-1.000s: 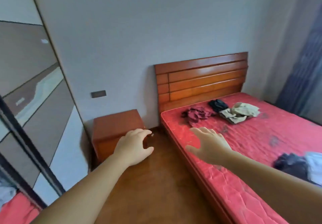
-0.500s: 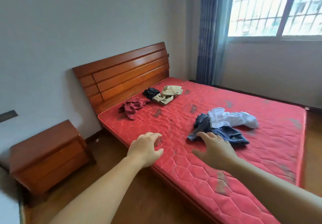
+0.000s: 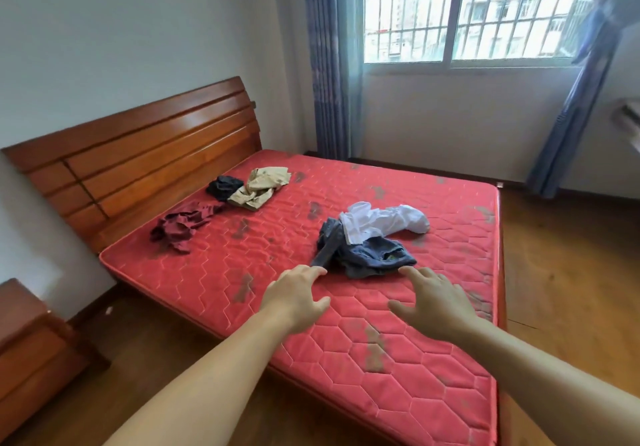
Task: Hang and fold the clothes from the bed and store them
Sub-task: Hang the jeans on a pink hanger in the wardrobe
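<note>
A bare red quilted mattress (image 3: 214,272) carries several crumpled garments. Nearest me lies a dark blue garment (image 3: 370,255) with a white shirt (image 3: 381,222) partly on top of it. Close to the headboard are a maroon garment (image 3: 181,225), a small black one (image 3: 223,185) and a beige one (image 3: 261,187). My left hand (image 3: 294,298) reaches over the mattress with loose, spread fingers, its fingertips just short of the dark blue garment's near edge. My right hand (image 3: 433,301) is likewise open, fingers extended toward the same garment. Neither hand holds anything.
A wooden headboard (image 3: 138,165) stands against the left wall and a wooden nightstand (image 3: 31,348) sits at the lower left. A barred window (image 3: 460,12) with blue curtains (image 3: 329,57) is behind the bed. Wooden floor (image 3: 568,272) runs along the bed's right side.
My view has swung right from the wardrobe and nightstand to the bed and window. Both hands have moved forward over the mattress toward the dark blue garment.
</note>
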### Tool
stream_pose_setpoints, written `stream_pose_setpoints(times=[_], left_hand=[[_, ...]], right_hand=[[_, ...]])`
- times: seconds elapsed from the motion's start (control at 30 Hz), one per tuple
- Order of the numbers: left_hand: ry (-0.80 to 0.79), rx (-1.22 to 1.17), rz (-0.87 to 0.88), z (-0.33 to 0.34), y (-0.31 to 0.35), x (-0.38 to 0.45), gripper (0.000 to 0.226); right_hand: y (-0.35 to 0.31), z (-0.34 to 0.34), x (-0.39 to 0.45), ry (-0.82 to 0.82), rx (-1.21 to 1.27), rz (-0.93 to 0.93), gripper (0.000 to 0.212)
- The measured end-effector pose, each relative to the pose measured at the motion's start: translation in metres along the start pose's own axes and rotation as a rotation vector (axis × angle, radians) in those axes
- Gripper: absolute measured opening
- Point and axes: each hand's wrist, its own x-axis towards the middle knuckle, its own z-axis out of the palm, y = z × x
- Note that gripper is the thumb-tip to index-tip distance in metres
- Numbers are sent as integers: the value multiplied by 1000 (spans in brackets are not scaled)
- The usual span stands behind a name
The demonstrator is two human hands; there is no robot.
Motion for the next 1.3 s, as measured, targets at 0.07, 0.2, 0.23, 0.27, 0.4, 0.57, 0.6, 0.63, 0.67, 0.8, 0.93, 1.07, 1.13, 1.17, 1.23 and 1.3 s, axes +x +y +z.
stream_pose_setpoints(times=[0.07, 0.2, 0.23, 0.27, 0.4, 0.57, 0.6, 0.63, 0.67, 0.8, 0.93, 1.07, 1.13, 1.17, 1.23, 1.3], left_hand=[[-3, -6, -3, -1, -15, 16, 55], [-31, -17, 2, -3, -52, 57, 56], [-44, -20, 5, -3, -61, 69, 55], [-56, -20, 8, -3, -69, 81, 55], [-100, -26, 29, 6, -86, 131, 56], [-167, -51, 82, 28, -77, 200, 57], [-178, -57, 88, 34, -73, 215, 57], [-189, -57, 94, 39, -69, 230, 57], [-203, -49, 99, 44, -66, 247, 57], [-242, -33, 87, 70, -61, 312, 55], [-339, -2, 45, 105, -66, 373, 56], [-399, -42, -22, 149, -76, 426, 56], [-449, -95, -65, 175, -81, 446, 58], [-469, -155, -112, 189, -83, 456, 58], [-490, -250, -191, 221, -91, 479, 59], [-533, -254, -219, 258, -101, 498, 62]], right_hand=[[-8, 4, 20, -12, -12, 14, 70], [-27, 14, 64, -39, -50, 68, 69], [-31, 17, 74, -44, -57, 84, 70], [-33, 19, 84, -45, -63, 100, 70], [-34, 26, 121, -51, -60, 167, 71], [-12, 39, 169, -62, -48, 248, 71], [-5, 43, 181, -67, -47, 265, 70], [2, 47, 194, -74, -43, 278, 70], [10, 52, 209, -81, -35, 291, 70], [37, 79, 277, -115, 14, 330, 72], [62, 115, 342, -215, 27, 346, 72], [86, 146, 397, -274, 45, 375, 71], [95, 167, 417, -310, 54, 385, 71], [101, 179, 426, -319, 58, 390, 71], [111, 207, 445, -340, 69, 416, 72], [120, 241, 460, -390, 75, 425, 72]])
